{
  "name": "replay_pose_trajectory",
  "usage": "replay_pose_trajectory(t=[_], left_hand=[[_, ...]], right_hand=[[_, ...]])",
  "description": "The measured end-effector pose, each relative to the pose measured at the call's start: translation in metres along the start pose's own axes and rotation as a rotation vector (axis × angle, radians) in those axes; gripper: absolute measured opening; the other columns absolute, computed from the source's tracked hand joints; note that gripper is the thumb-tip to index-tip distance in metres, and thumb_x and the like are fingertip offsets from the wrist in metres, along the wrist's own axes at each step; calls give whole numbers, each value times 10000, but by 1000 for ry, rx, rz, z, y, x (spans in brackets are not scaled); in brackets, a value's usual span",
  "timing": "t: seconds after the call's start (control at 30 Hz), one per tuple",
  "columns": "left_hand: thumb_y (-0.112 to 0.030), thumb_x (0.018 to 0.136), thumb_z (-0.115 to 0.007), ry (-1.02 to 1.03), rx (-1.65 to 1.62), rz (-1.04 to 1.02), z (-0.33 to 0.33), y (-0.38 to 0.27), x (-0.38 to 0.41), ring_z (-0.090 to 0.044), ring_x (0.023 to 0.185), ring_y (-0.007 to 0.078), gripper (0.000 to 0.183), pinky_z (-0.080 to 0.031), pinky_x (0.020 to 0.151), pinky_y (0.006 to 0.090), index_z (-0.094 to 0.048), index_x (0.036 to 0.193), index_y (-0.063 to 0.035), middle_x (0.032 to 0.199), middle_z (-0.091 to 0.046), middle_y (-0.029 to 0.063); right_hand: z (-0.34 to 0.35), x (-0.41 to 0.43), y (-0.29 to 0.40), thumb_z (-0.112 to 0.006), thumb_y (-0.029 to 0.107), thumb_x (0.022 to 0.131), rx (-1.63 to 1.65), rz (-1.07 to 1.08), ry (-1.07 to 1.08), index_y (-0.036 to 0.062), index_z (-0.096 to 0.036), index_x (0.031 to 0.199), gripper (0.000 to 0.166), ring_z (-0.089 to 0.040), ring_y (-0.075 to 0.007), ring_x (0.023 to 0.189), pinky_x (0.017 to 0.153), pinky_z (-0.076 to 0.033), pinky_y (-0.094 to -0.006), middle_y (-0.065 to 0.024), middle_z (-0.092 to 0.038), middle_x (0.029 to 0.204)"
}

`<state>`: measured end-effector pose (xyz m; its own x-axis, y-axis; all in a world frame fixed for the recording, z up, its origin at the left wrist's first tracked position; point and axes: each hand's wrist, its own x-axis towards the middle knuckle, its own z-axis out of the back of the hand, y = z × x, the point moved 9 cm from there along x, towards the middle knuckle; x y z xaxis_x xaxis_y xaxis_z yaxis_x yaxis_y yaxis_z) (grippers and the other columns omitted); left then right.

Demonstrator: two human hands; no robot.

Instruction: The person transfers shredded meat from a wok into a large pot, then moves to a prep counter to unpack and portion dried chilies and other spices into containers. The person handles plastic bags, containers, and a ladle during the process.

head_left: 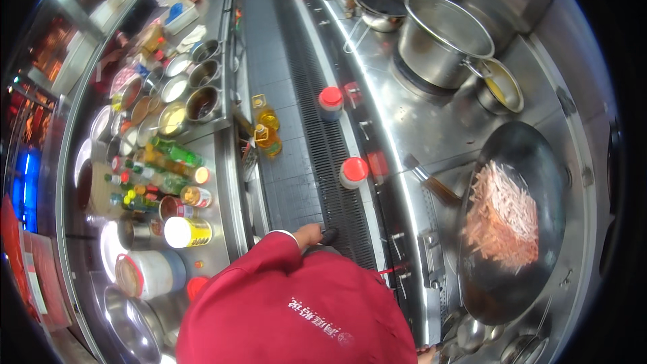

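My left hand [309, 235] is in front of my waist, beside the red jacket; its fingers look loosely curled, but the palm is hidden. At the bottom edge, my right hand [427, 355] is partly cut off and its fingers are around the handle of a metal ladle [471, 334]. Just beyond the ladle sits a large dark wok [498, 296] on the stove. Pale and pinkish strips [503, 217], apparently meat, are heaped inside it. A brush [441, 189] lies against the stove, left of the wok.
A tall steel stockpot [429, 50] and a small pan [510, 93] stand farther along the stove. Red-lidded jars [354, 173] line its front ledge. Oil bottles [268, 139] stand on the floor beside the drain grate [316, 86]. The left counter [222, 172] carries many bottles and pots.
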<state>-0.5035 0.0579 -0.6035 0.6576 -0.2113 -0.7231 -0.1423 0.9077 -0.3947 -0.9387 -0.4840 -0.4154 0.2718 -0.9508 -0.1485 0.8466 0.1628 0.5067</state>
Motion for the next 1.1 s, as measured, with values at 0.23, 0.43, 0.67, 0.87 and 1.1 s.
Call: replay_pose_trajectory(t=[0.23, 0.43, 0.67, 0.87, 1.1], left_hand=[[-254, 822, -571, -148, -95, 113, -6, 68, -14, -621, 1077, 379, 357, -499, 906, 463, -688, 1060, -15, 1138, -653, 223], [-215, 814, -568, -337, -346, 196, -35, 35, -57, -637, 1021, 390, 310, -500, 874, 472, -691, 1043, -46, 1056, -681, 202], [-134, 836, -532, -647, -658, -21, -73, -33, -174, -618, 1028, 348, 291, -489, 883, 423, -601, 1098, -27, 1067, -654, 184], [-141, 858, -525, -1008, -917, 159, -92, 16, -267, -630, 1025, 335, 316, -502, 869, 417, -589, 1151, -43, 1065, -668, 153], [-117, 848, -553, -1265, -799, 227, -71, 53, -392, -566, 1099, 339, 354, -473, 915, 421, -564, 1197, -55, 1214, -571, 152]], right_hand=[[72, -17, 207, -618, 250, 944, 210, 348, -314, -54, -546, 1253, 439, -618, -219, 756, 686, -529, -313, -143, -646, 946], [93, -54, 376, -578, 217, 972, 499, 923, -141, -63, -542, 1254, 400, -618, -213, 758, 682, -528, -309, -139, -645, 942], [-51, -161, 431, -476, 6, 964, 662, 926, 911, -19, -486, 1353, 389, -522, -91, 761, 725, -449, -238, -78, -617, 1010], [-70, -297, 427, -515, 5, 951, 407, 1121, 1543, -11, -528, 1317, 366, -568, -87, 701, 636, -457, -206, -77, -646, 963], [-98, -409, 413, -517, 25, 964, 240, 1198, 1790, -10, -549, 1285, 325, -567, -80, 695, 627, -454, -204, -77, -655, 929]])
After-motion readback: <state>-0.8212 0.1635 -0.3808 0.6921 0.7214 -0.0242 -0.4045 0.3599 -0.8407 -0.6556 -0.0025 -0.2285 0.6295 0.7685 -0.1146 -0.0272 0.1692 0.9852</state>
